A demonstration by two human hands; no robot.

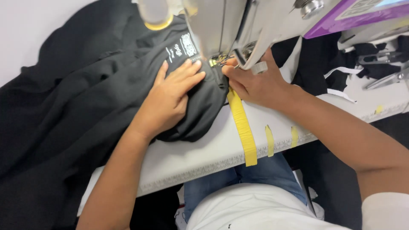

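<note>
Fabric (85,106), black, heaped across the left of the white counter (204,157) and hanging off its near edge; one folded portion lies under the sewing machine (238,25), close to the needle area. A small label (184,47) with white print is on the cloth just behind the left hand.

Left hand (170,100): flat, palm down, fingers (191,74) spread and pressing the cloth onto the counter; no grasp, just weight.

Right hand (255,83): at the presser foot, fingers curled and pinching the edge of the cloth right beside the foot. The tips are partly hidden by the machine head, so how tight the pinch is cannot be told.

Yellow tape strips (243,127) on the counter, the long one running from the foot toward the person; looks like a guide line.

Judgement: good feeding here calls for a flat left palm, an even pull, the edge kept true to the long tape, and the right fingertips clear of the needle. Scissors (387,79) lie far right, well apart.
</note>
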